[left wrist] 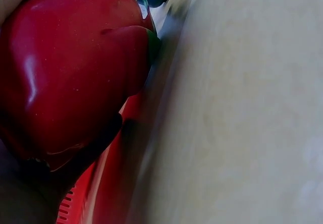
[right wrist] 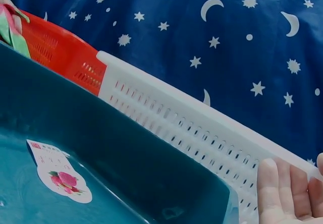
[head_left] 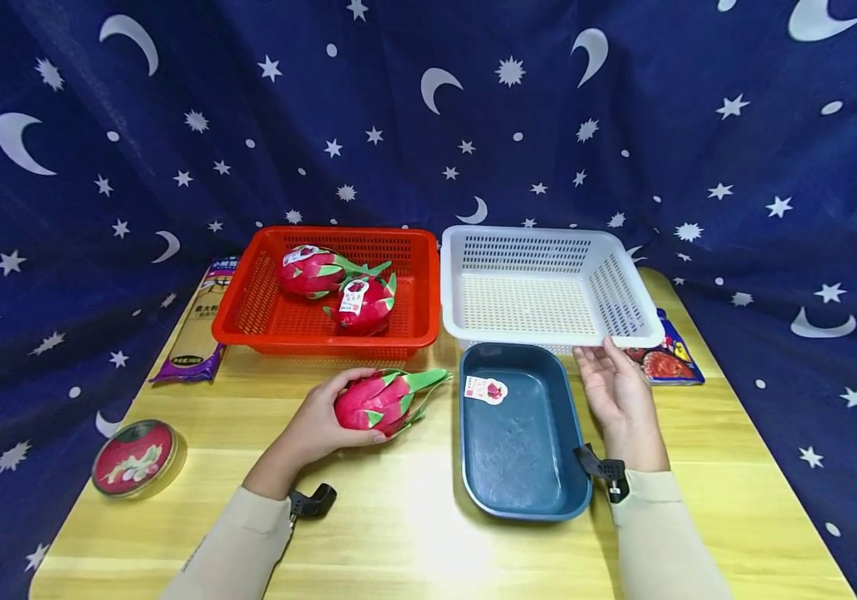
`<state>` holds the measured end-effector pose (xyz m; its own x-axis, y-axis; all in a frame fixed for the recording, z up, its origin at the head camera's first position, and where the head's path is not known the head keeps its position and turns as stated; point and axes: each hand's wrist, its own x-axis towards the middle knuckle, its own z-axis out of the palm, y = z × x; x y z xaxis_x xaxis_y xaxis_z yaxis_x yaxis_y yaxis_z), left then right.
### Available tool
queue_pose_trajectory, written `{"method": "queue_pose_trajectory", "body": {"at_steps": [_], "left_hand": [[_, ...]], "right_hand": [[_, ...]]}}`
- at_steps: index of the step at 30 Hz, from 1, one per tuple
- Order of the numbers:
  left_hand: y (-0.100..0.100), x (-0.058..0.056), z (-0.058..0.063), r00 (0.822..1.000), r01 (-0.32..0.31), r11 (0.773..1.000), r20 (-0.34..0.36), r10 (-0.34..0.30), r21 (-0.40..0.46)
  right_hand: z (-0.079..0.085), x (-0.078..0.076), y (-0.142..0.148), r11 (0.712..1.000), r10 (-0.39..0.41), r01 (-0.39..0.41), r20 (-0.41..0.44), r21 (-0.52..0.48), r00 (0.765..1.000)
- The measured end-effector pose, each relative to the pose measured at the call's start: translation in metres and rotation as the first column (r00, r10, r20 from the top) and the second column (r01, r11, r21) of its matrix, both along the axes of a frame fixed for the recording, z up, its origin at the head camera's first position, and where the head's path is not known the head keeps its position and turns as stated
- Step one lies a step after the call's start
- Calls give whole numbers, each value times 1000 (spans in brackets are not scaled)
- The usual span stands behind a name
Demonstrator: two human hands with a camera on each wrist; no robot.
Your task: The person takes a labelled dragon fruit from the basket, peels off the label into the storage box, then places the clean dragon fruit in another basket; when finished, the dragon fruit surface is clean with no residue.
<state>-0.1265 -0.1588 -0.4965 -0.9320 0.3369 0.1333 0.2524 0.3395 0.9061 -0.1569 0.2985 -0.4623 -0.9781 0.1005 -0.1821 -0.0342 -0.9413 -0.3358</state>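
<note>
My left hand (head_left: pixel 326 421) grips a dragon fruit (head_left: pixel 376 404) from its left side, in front of the red basket; the fruit's green leaf tips point right. The left wrist view shows the red skin of this dragon fruit (left wrist: pixel 75 57) close up. With the palm turned up and fingers loosely extended, my right hand (head_left: pixel 618 400) is at the front rim of the white basket (head_left: pixel 466 329). In the right wrist view its fingertips overlap the basket's slotted wall (right wrist: pixel 181 125). Between my hands sits a dark blue tray (head_left: pixel 522 450), with a dragon fruit sticker (head_left: pixel 485 390) on its inner left wall.
Two dragon fruits (head_left: pixel 364 306) lie in the red basket (head_left: pixel 248 321) at the back left. A pasta packet (head_left: pixel 199 325) is left of it, and a round lidded tin (head_left: pixel 134 458) stands at the table's left. Behind the right hand lies a blue food packet (head_left: pixel 669 354).
</note>
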Motion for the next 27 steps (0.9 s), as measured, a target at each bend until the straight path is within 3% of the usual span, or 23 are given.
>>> {"method": "queue_pose_trajectory", "body": {"at_steps": [7,13,17,20,24,27], "left_hand": [[3,3,3,1000,-3,1000,-9,3,-12],[3,2,15,1000,17,999,22,-16,-41],[-7,2,39,1000,11,997,6,-10,-74],[-13,-4,65,998,16,995,-63,-22,-102],[-5,-27,98,980,54,992,-184,-75,-114],[19,-51,114,971,84,992,-215,-103,-98]], "right_hand": [[-4,2,-1,1000,17,-17,29,-19,999],[-6,2,-4,1000,10,-10,17,-13,1000],[-6,1,-4,1000,7,-7,13,0,1000],[-5,1,-4,1000,1,-1,12,6,1000],[-4,0,-2,1000,3,-3,11,-2,1000],[-4,0,-1,1000,6,-6,1,-7,1000]]}}
